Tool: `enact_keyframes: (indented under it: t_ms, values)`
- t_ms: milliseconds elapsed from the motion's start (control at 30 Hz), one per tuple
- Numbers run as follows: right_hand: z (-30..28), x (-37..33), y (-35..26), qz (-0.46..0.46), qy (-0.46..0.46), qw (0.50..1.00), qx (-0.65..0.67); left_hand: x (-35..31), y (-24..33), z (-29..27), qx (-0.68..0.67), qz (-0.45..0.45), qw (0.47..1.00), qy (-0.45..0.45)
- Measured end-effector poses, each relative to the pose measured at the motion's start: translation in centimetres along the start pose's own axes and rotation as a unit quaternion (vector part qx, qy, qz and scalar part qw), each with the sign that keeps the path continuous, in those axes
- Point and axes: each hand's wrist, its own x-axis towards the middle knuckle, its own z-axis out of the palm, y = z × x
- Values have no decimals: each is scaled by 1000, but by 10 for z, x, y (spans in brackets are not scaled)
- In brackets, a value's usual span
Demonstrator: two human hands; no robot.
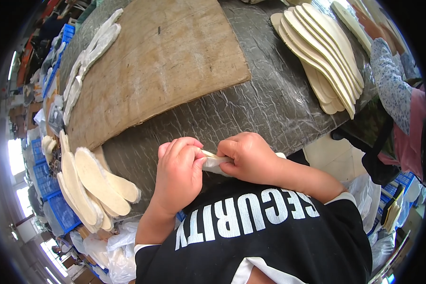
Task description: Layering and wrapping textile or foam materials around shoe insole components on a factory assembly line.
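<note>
The person's left hand [177,173] and right hand [248,156] are close together, just above the black shirt [270,232] with big white letters. Both hands are closed on one small pale insole [215,164]. The left hand's fingers bend down over one end of it. The right hand's fingers pinch the other end. Only a little bit of the insole shows between the two hands, so its whole shape cannot be seen.

The hands are over the near edge of the grey, crinkly tabletop [251,109]. Far past the hands lies a big brown board [161,61], flat on the tabletop. Beside the far left edge of the board is a row of white fluffy pieces [87,61].

To the left of the left hand, near it, is a pile of cream insoles [92,187] with fuzzy edges. Below that pile are clear plastic bags [111,253]. Blue crates [49,184] sit further left.

Far up and to the right of the right hand is a neat stack of cream insoles [322,52], spread like a fan. Beside that stack, at the right edge, is another person's sleeve [390,80] with a small flower pattern.
</note>
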Motion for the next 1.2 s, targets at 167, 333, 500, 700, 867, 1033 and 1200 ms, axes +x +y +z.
enact_keyframes:
  t_ms: [167, 333, 500, 700, 867, 1033, 1200]
  values:
    - [0, -1, 0, -18, 11, 1000, 7, 4, 2, -3, -11, -19, 999, -33]
    - [-8, 6, -7, 42, -55, 995, 67, 0, 1, -2, -7, -6, 999, -33]
    - [1, 5, 0, 19, -21, 999, 17, -4, -9, -1, -83, 9, 996, -22]
    - [1, 5, -1, 27, -5, 1000, 15, -13, -19, 0, -40, 38, 996, 68]
    - [1, 4, -1, 29, 3, 999, 21, -13, -21, 5, -14, 60, 994, 87]
    - [1, 3, 0, 28, 7, 999, 30, -12, -20, 9, -11, 82, 993, 87]
    - [0, 3, -1, 35, 2, 999, 33, -9, -18, 10, 4, 95, 992, 81]
